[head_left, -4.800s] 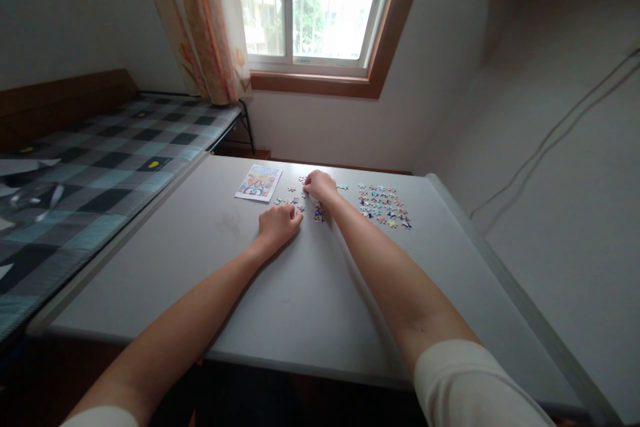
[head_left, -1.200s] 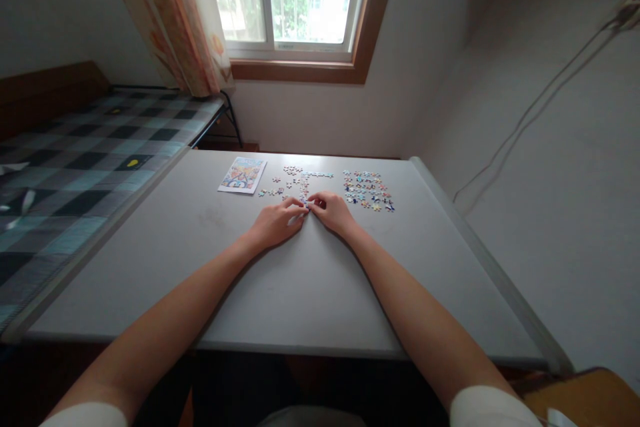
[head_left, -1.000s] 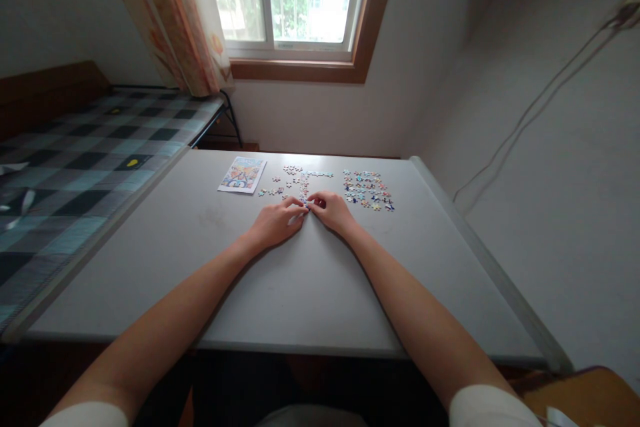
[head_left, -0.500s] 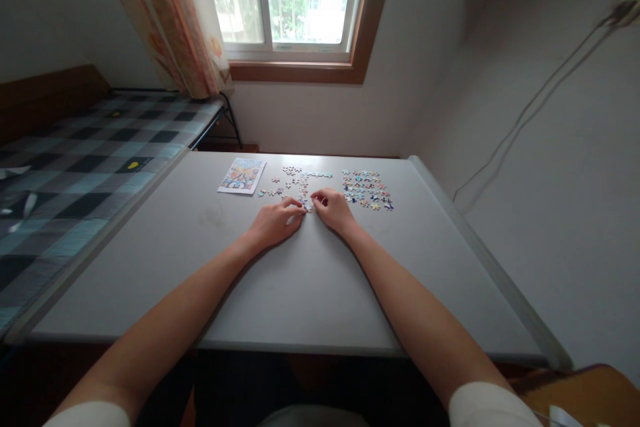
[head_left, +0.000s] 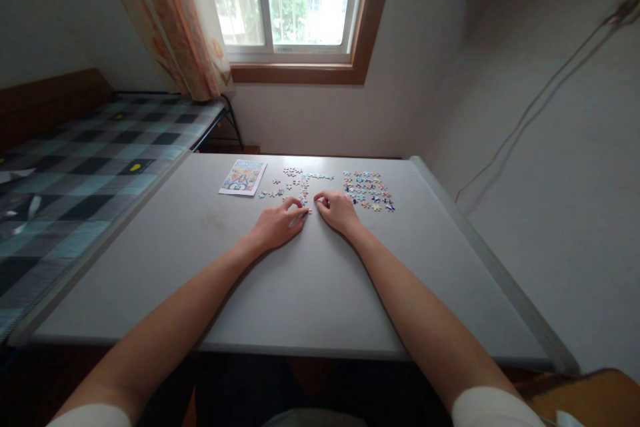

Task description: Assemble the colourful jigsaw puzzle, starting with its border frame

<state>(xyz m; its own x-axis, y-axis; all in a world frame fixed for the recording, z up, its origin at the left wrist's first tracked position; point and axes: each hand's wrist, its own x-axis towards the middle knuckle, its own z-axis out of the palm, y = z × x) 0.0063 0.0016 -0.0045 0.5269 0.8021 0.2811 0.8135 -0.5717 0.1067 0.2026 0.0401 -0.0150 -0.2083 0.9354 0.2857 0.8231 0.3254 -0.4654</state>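
Note:
An L-shaped strip of joined jigsaw puzzle pieces (head_left: 305, 188) lies on the table, one leg running toward me and the other, a pale blue row (head_left: 323, 177), along the far side. At the strip's near end, my left hand (head_left: 279, 221) rests with thumb and index finger closed on a small puzzle piece (head_left: 310, 211). Just right of the strip is my right hand (head_left: 337, 210), its fingers curled and thumb near the index finger; anything between them is too small to make out. Loose puzzle pieces (head_left: 369, 191) spread out beyond its right side.
More loose pieces (head_left: 293, 171) lie left of the strip. A printed picture sheet (head_left: 243, 177) sits farther left on the white table (head_left: 300, 300). A bed with a checked cover (head_left: 100, 147) stands along the left, a wall (head_left: 560, 147) along the right, and a window (head_left: 285, 7) ahead.
My right hand has shifted slightly right, away from the strip. My left hand's fingertips have moved a little right at the near end. The camera view has tilted very slightly.

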